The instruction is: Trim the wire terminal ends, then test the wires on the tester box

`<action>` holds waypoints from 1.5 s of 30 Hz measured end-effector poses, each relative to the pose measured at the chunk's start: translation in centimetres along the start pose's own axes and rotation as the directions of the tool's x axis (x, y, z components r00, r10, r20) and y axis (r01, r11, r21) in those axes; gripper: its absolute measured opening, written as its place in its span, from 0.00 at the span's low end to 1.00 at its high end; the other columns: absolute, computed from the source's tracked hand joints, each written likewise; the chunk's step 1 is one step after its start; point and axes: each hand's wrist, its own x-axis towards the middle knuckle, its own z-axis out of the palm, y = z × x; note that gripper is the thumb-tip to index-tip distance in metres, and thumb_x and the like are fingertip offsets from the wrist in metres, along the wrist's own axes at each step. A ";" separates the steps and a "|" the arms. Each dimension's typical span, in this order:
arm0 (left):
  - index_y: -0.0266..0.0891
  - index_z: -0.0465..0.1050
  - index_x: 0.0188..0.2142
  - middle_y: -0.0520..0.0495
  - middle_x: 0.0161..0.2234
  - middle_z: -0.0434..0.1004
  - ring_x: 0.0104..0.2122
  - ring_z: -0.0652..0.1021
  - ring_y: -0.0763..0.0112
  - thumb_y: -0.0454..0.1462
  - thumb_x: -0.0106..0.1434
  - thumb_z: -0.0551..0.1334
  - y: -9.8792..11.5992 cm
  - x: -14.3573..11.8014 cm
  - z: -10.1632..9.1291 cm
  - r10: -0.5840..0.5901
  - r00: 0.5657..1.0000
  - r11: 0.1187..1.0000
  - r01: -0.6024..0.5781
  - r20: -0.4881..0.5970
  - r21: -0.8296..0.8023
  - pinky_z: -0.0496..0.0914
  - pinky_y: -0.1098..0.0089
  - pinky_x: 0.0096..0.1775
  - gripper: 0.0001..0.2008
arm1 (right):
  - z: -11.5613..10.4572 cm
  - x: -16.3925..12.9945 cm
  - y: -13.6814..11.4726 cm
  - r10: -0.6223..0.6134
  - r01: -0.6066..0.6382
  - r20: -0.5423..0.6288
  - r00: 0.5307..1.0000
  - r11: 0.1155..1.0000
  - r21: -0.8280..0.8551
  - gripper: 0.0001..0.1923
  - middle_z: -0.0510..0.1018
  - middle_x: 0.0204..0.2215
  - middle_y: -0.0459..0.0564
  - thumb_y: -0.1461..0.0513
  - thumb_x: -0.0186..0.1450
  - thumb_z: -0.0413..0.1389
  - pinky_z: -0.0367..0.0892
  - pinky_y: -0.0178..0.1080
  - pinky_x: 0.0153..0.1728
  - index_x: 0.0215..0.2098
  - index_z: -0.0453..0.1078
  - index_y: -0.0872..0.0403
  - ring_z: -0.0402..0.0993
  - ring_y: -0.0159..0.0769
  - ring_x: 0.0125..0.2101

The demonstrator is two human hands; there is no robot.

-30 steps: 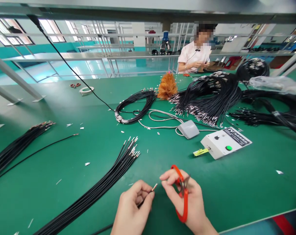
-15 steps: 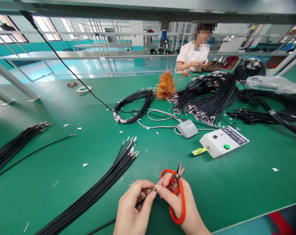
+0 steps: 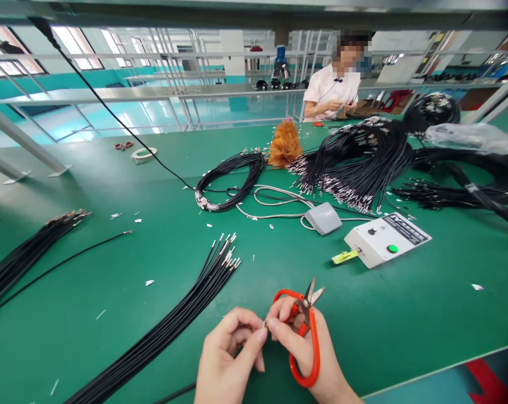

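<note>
Two hands meet over a wire tip at the near edge of the green table [image 3: 405, 314].

The left hand [image 3: 229, 359] pinches the metal end of a thin black wire [image 3: 266, 323] between thumb and forefinger, the wire running back under the palm toward the near edge. The right hand [image 3: 306, 353] touches the same tip with its fingertips while gripping red-handled snips [image 3: 304, 331], their short blades parted and pointing away from the person. Just left of the hands, a bundle of black wires [image 3: 174, 320] lies diagonally, its metal ends fanned toward the table's middle. Farther in sit a white control box [image 3: 386, 240] with a green button and a grey foot pedal [image 3: 323, 217]. At the far edge, another person [image 3: 332, 92] works.
</note>
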 end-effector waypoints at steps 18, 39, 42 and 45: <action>0.37 0.75 0.28 0.51 0.28 0.70 0.17 0.70 0.79 0.36 0.55 0.66 0.3 0.6 0.1 0.132 0.991 0.991 -0.132 0.002 -0.035 0.64 0.76 0.19 0.04 | 0.7 -0.1 -0.6 0.162 -0.145 -0.109 0.981 0.978 0.147 0.13 0.71 0.21 0.42 0.59 0.53 0.65 0.63 0.31 0.27 0.26 0.64 0.55 0.65 0.27 0.22; 0.33 0.70 0.29 0.54 0.15 0.69 0.15 0.65 0.81 0.37 0.58 0.65 1.5 0.9 -0.8 -0.162 0.986 0.970 0.168 0.049 -0.178 0.57 0.79 0.20 0.08 | -2.4 -2.5 -1.2 0.575 -0.497 0.536 0.618 0.814 -0.299 0.34 0.65 0.11 0.43 0.37 0.60 0.44 0.52 0.25 0.11 0.18 0.65 0.58 0.59 0.23 0.09; 0.33 0.69 0.28 0.55 0.14 0.68 0.14 0.64 0.82 0.38 0.56 0.66 1.8 0.7 -0.9 -0.195 0.977 0.954 0.209 0.081 -0.213 0.56 0.79 0.19 0.09 | -2.3 -1.9 -1.5 0.548 -0.489 0.583 0.599 0.828 -0.276 0.34 0.64 0.11 0.43 0.37 0.61 0.43 0.52 0.26 0.11 0.18 0.65 0.57 0.59 0.23 0.09; 0.33 0.69 0.27 0.54 0.17 0.70 0.13 0.64 0.83 0.38 0.53 0.68 2.1 0.6 -0.9 -0.248 0.961 0.925 0.271 0.120 -0.265 0.55 0.79 0.18 0.11 | -2.4 -1.7 -1.7 0.535 -0.489 0.608 0.587 0.832 -0.261 0.35 0.63 0.10 0.42 0.37 0.61 0.42 0.51 0.26 0.11 0.17 0.64 0.57 0.58 0.23 0.09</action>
